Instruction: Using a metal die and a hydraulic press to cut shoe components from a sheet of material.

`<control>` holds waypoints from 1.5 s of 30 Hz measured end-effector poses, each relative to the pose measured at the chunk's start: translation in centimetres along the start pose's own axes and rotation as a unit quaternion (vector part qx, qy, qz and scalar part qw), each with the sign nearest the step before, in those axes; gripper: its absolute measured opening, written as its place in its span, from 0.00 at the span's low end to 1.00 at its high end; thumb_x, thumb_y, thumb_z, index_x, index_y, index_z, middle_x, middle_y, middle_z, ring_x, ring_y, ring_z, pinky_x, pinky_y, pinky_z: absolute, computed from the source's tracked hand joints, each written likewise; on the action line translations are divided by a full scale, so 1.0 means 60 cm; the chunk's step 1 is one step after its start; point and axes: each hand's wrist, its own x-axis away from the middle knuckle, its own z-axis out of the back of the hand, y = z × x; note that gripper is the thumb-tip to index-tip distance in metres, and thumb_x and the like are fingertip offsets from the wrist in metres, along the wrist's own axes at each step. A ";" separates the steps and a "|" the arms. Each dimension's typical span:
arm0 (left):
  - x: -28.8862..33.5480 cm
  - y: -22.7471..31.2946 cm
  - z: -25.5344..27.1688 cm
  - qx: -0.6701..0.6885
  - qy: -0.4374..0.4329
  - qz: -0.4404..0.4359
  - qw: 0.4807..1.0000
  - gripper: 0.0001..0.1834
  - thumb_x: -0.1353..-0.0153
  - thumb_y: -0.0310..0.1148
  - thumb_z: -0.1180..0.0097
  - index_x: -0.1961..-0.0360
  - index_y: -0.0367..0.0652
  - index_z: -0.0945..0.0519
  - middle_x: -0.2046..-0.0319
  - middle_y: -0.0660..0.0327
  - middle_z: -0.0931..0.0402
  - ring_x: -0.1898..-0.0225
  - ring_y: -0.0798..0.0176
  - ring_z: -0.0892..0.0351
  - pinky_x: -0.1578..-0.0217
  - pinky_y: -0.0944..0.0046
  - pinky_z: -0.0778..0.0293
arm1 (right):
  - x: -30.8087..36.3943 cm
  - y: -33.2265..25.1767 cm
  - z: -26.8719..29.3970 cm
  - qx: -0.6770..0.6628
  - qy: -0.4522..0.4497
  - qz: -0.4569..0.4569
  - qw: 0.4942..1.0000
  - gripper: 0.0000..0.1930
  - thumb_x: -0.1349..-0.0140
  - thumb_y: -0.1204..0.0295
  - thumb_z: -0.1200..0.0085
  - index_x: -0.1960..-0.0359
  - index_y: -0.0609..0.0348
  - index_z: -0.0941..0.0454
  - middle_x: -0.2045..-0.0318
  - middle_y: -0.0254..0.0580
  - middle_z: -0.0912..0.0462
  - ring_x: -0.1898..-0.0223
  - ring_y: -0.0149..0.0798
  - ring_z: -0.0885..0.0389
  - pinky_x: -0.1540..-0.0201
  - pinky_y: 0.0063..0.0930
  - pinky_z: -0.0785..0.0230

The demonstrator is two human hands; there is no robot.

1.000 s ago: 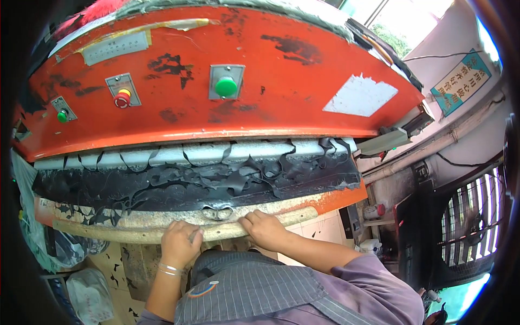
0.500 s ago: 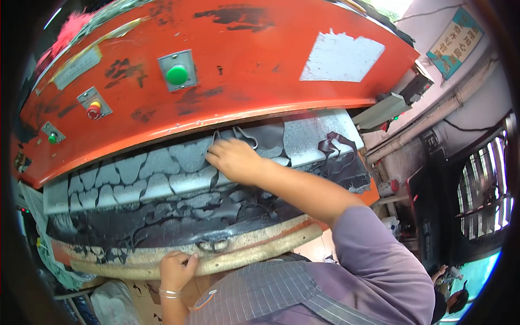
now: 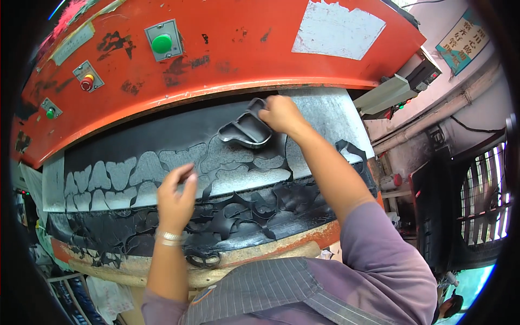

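Nearest, black scraps (image 3: 225, 222) lie heaped along a table's front edge. Above them, the left hand (image 3: 174, 200), slightly blurred, is loosely curled, thumb spread from the fingers; whether it touches anything cannot be told. Farther off, right of centre, the right hand (image 3: 281, 115) grips the far end of a dark, curved metal cutter (image 3: 248, 143), fingers closed round its rim. The cutter sits tilted at or over the black sheet (image 3: 162, 127), contact unclear. Behind stands a red machine (image 3: 233, 54).
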 end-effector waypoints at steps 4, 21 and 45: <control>-0.055 0.003 -0.127 0.025 -0.095 0.040 0.994 0.31 0.41 0.32 0.46 0.37 0.37 0.37 0.51 0.48 0.22 0.51 0.54 0.21 0.48 0.59 0.31 | 0.041 0.071 -0.036 -0.189 0.002 -0.181 0.965 0.14 0.47 0.66 0.41 0.72 0.68 0.22 0.85 0.47 0.21 0.86 0.39 0.21 0.77 0.34 0.26; -0.054 -0.047 -0.209 -0.147 -0.046 -0.034 0.988 0.42 0.46 0.31 0.51 0.32 0.27 0.52 0.39 0.53 0.31 0.44 0.55 0.26 0.31 0.53 0.57 | 0.138 0.120 -0.088 -0.066 0.116 0.143 0.981 0.43 0.68 0.46 0.27 0.49 0.52 0.26 0.43 0.61 0.28 0.34 0.52 0.37 0.33 0.55 0.56; -0.203 -0.257 0.260 -0.002 0.372 0.034 0.928 0.34 0.41 0.29 0.47 0.34 0.31 0.41 0.33 0.47 0.42 0.31 0.52 0.45 0.33 0.61 0.50 | 0.146 -0.082 -0.013 -0.115 0.175 0.266 0.941 0.38 0.51 0.54 0.33 0.42 0.59 0.32 0.53 0.52 0.22 0.52 0.52 0.23 0.48 0.43 0.31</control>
